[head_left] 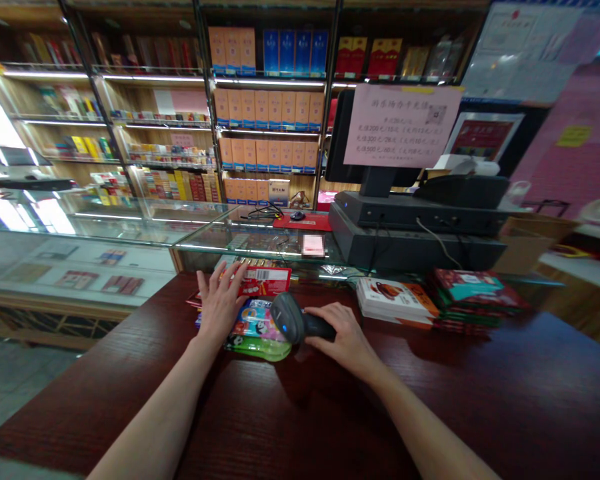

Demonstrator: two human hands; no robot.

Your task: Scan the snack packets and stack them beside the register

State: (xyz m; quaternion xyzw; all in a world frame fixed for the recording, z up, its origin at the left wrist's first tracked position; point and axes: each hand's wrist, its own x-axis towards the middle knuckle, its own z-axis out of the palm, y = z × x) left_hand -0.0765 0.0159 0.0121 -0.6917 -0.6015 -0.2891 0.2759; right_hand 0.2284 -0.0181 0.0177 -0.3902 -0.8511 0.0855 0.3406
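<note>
Behind a shop's dark wooden surface (330,413), a grey handheld scanner (293,317) sits over a heap of snack packets (257,319).

Left hand (220,303) is spread, fingertips on a red packet (265,281) with a barcode. Right hand (343,333) curls around the scanner's handle, its head over a panda-printed packet (257,319) and a green packet (257,348). Ahead, a pink sign (403,125) on a monitor (340,140) shows Chinese writing, a QR code and the figures 200, 300 and 500.
</note>
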